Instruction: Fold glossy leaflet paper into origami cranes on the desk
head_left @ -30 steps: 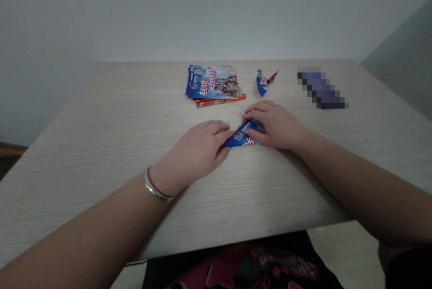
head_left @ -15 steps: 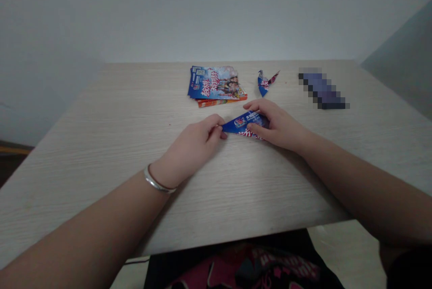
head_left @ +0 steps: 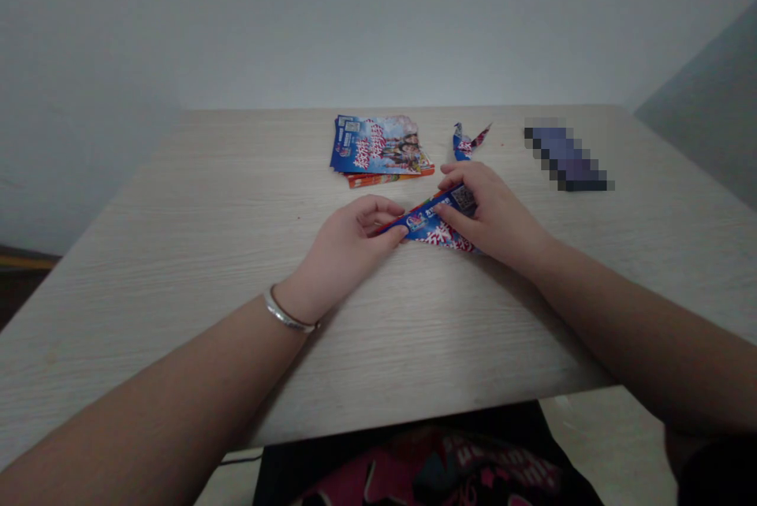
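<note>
The folded paper (head_left: 436, 233) is blue with red-and-white lettering, the table (head_left: 402, 364) pale and wood-grained.

Looks out from the wearer's head, as the single view, forward and down over the table (head_left: 177, 238) toward the wall (head_left: 378, 25) behind it. Takes in the whole far edge and, close below at the bottom, the clothed lap (head_left: 426, 470). Shows the left hand (head_left: 348, 246) and right hand (head_left: 505, 214) fairly near, around mid-frame.
</note>
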Motion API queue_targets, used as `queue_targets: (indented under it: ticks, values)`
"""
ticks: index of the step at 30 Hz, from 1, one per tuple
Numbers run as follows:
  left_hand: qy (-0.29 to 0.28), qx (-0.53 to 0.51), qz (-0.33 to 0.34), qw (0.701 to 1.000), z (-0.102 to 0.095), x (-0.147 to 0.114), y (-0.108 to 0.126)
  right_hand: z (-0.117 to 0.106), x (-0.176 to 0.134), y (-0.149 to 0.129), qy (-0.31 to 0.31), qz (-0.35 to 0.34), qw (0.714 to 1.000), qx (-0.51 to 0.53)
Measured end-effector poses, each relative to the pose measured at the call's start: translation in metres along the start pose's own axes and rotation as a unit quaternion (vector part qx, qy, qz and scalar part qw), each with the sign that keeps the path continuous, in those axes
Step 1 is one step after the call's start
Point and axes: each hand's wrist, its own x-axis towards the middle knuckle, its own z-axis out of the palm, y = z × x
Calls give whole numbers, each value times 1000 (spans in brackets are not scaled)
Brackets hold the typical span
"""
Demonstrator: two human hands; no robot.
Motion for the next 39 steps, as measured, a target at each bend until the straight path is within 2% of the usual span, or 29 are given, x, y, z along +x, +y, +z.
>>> queue_targets:
  ticks: [5,8,14,20,26,29,33,39]
  values:
    - [-5,3,-2,1000,-2,1,-4,7,0,8,2,103,991,87]
    - [-1,7,-13,1000,-3,1,-6,9,0,11,-9,137,982,127]
    - [15,23,-8,1000,-3,0,-6,7,0,4,1,135,976,174]
    - [26,58,-3,998,-3,0,-7,8,-1,0,7,127,977,171]
    - [54,55,18,997,-2,1,-5,9,1,5,-7,225,951,212]
    - [65,68,25,995,-3,0,-5,10,1,5,-23,248,942,224]
    - [68,88,46,993,-4,0,-6,11,1,6,9,226,947,227]
    - [67,57,26,996,-2,-1,-5,12,1,6,22,218,947,236]
